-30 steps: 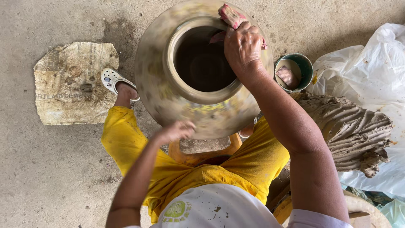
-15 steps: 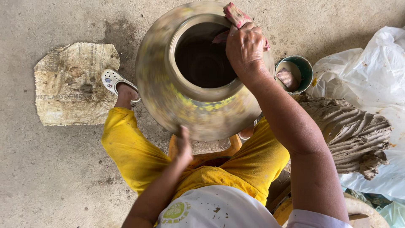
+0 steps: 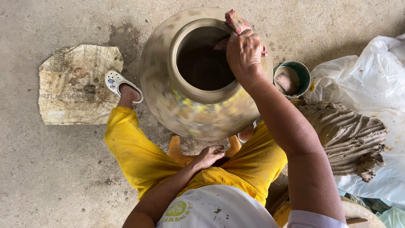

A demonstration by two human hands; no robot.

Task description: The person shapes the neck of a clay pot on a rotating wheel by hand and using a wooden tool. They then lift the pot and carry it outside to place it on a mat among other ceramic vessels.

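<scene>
A large wet clay pot [image 3: 190,114] with a wide mouth stands between my knees, its side blurred by spinning. My right hand [image 3: 244,52] presses a pink cloth [image 3: 235,21] over the far right part of the pot's rim, fingers closed on it. Below the pot my left hand [image 3: 209,155] rests on the orange turntable [image 3: 177,151], fingers curled against its edge. I wear yellow trousers and a white sandal [image 3: 120,83].
A small green bucket [image 3: 304,75] with a cloth inside sits right of the pot. Beside it lies a big grooved lump of grey clay [image 3: 346,135] on white plastic sheeting [image 3: 371,80]. A worn sack piece [image 3: 78,84] lies on the concrete floor at left.
My left hand has dropped from the pot's lower side down to the turntable edge. The pot keeps turning under my right hand, which stays on the rim.
</scene>
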